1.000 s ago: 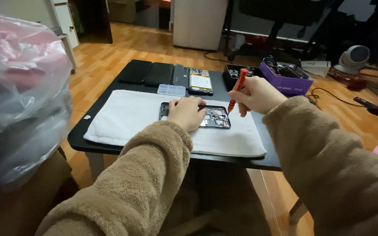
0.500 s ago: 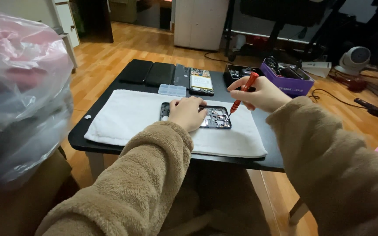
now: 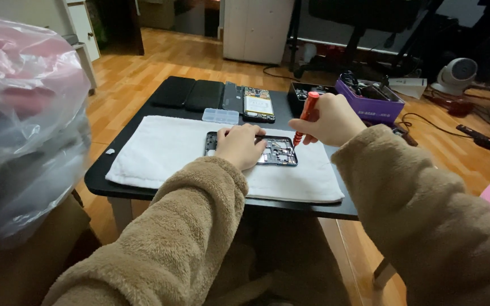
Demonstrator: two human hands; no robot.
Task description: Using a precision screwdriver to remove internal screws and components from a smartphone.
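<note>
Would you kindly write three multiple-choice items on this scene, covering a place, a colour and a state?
1. Where does the opened phone lie?
A. on the white towel
B. on the floor
C. in the purple tray

2. What colour is the screwdriver handle?
A. blue
B. red
C. green

3. What is the left hand doing?
A. hanging in the air
B. holding a cup
C. pressing on the phone

Answers: 1 A, the phone rests on the towel; 2 B, the right hand grips a red handle; 3 C, its fingers lie flat on the phone.
</note>
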